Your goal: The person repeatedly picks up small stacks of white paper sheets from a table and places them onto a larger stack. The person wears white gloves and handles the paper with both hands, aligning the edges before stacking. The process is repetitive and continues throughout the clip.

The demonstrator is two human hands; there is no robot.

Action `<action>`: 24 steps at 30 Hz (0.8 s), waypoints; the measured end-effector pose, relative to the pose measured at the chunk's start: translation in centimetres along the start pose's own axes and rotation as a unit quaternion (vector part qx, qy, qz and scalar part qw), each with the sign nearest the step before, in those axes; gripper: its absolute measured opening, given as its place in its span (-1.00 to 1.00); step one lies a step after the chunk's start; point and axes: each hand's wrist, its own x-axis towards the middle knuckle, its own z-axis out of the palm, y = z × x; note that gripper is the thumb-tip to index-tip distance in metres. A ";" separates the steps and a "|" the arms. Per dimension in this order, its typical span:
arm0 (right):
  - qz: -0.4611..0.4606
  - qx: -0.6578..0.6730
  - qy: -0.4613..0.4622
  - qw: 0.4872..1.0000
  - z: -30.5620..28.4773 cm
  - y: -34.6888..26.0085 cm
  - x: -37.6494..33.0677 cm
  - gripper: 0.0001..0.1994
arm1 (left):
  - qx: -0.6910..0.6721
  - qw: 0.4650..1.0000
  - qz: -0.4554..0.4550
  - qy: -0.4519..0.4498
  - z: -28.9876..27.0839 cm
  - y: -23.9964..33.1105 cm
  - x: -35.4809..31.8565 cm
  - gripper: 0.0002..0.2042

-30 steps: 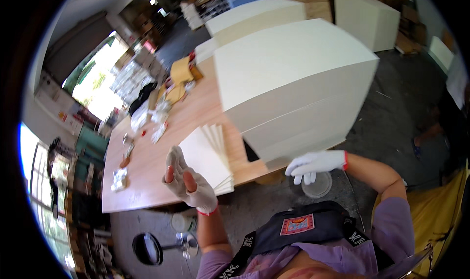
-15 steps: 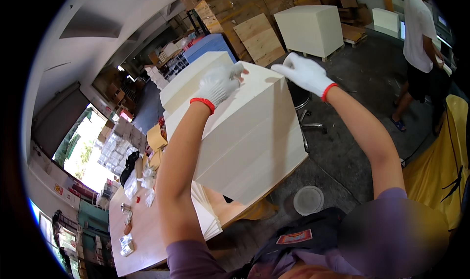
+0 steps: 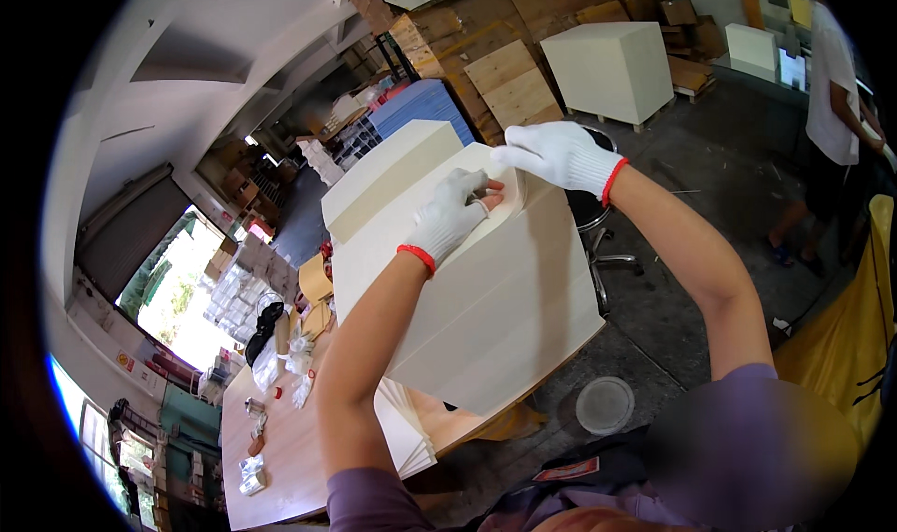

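Observation:
A tall stack of white paper sheets stands on the wooden table. Both my hands wear white knitted gloves with red cuffs. My left hand rests on top of the stack, its fingers part bent and apart, bare fingertips showing beside the stack's near right corner. At that corner the top sheets curl upward. My right hand is closed at the raised edge, thumb and fingers together over it; the exact grip is partly hidden. A second, higher pile of sheets lies along the stack's far left side.
Loose boards and small wrapped items lie on the wooden table. A swivel chair stands right of the stack, a round bucket on the floor. Another white stack sits on a pallet behind. A person stands far right.
My left hand has moved right toward the near corner, and my right hand has come in to the stack's edge. The top sheets there now curl up. The view has shifted slightly.

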 end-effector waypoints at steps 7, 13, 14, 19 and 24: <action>0.213 0.268 0.022 0.939 2.0 -0.9 -1.4 -0.37 | -0.191 0.982 0.014 0.006 1.0 -0.6 -0.4 -0.66; 0.182 0.266 0.127 0.938 3.8 -0.3 -2.3 -0.38 | -0.203 0.979 -0.014 -0.029 0.0 0.6 0.0 -0.55; 0.174 0.265 0.136 0.939 3.9 -0.4 -2.3 -0.39 | -0.217 0.975 -0.014 -0.032 0.2 0.8 -0.1 -0.52; 0.162 0.251 0.152 0.942 4.2 -0.3 -2.4 -0.42 | -0.235 0.972 0.006 -0.023 1.0 -0.7 0.4 -0.45; 0.164 0.256 0.160 0.939 4.3 -0.3 -2.7 -0.42 | -0.249 0.968 0.015 -0.016 0.8 -0.3 0.3 -0.44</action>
